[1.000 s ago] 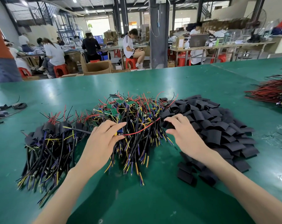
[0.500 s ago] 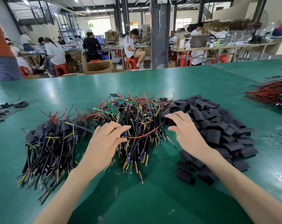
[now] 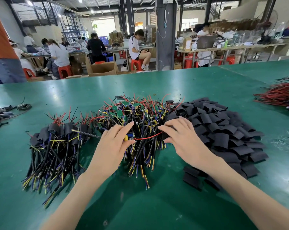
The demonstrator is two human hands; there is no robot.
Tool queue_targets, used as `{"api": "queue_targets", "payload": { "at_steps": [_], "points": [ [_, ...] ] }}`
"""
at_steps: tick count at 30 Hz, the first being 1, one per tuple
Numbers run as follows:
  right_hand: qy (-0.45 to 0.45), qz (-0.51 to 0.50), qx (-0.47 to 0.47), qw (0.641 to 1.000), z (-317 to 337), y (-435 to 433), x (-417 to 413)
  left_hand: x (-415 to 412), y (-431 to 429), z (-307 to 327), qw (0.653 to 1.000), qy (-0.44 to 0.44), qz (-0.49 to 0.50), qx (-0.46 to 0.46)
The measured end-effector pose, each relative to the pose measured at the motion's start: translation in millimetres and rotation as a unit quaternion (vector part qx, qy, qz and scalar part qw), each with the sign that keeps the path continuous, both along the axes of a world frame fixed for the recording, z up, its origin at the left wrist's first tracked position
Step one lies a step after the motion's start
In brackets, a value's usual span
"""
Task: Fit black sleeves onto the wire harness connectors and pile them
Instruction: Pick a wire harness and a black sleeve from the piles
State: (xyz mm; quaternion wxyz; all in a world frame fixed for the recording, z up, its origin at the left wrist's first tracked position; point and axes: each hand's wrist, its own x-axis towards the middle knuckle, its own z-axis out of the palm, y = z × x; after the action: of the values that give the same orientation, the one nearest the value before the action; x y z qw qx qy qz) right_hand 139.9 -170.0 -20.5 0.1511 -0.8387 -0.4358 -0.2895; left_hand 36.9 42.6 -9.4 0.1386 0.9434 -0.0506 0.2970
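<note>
Bench (image 3: 157, 209): a wide green worktop filling the lower two thirds of the view, seen from the wearer's head looking forward and down.
Background: a workshop with people (image 3: 59, 52) seated on red stools at long tables beyond the bench's far edge.
Sleeve heap (image 3: 226, 130): a broad mound of flat black sleeves on the right of the bench, with a few loose ones lying at its near edge.
Bare harness pile (image 3: 140, 112): in the middle, touching the sleeve heap. It is a tangle of black, yellow, blue and red wires, with small green circuit boards on the far side.
Sleeved harness pile (image 3: 54, 146): on the left, just beside the middle pile. Black sleeves cover the far ends and the wire tails point toward the wearer.
Red wire bundle (image 3: 279, 95): at the far right edge, well apart from the rest.
Black scraps (image 3: 6, 112): at the far left edge.
Left hand (image 3: 114, 145): over the near side of the middle pile. Its grip is pinching the held harness (image 3: 129, 138) at a small blue and yellow part, between thumb and fingers.
Right hand (image 3: 185, 138): where the middle pile meets the sleeve heap. Its grip is pinching a black sleeve (image 3: 166, 135), mostly hidden by the fingers.
Red wire (image 3: 147, 138): runs level from the left hand's grip to the right hand's.
</note>
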Motion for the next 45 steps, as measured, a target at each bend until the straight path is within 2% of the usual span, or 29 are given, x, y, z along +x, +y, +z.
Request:
{"api": "queue_targets", "payload": {
  "at_steps": [3, 6, 9, 15, 21, 29, 36, 40, 45],
  "points": [
    [-0.031, 0.012, -0.018, 0.999, 1, 8, -10, -1, -10, -4, 0.996, 0.024, -0.025, -0.085],
    [0.016, 0.048, -0.027, 0.998, 2, 15, -24, 0, -21, -9, 0.991, 0.029, -0.060, -0.117],
    [0.097, 0.067, -0.019, 0.993, 6, 16, -32, 0, -26, -10, 0.989, 0.022, -0.080, -0.125],
    [0.153, 0.088, 0.059, 0.983, 8, 12, -31, 0, -26, -11, 0.989, 0.006, -0.093, -0.116],
    [0.168, 0.129, 0.091, 0.973, 1, 9, -24, 3, -22, -13, 0.988, -0.017, -0.124, -0.091],
    [0.174, 0.134, 0.114, 0.969, -1, 9, -22, 0, -25, -10, 0.962, -0.024, -0.120, -0.244],
    [0.316, 0.155, 0.138, 0.926, 0, 8, -19, 0, -28, -12, 0.951, -0.007, -0.141, -0.275],
    [0.293, 0.153, 0.158, 0.931, 2, 9, -21, 1, -28, -13, 0.938, -0.023, -0.128, -0.321],
    [0.263, 0.140, 0.143, 0.944, 2, 9, -24, 3, -28, -14, 0.939, -0.029, -0.122, -0.320]
  ]
}}
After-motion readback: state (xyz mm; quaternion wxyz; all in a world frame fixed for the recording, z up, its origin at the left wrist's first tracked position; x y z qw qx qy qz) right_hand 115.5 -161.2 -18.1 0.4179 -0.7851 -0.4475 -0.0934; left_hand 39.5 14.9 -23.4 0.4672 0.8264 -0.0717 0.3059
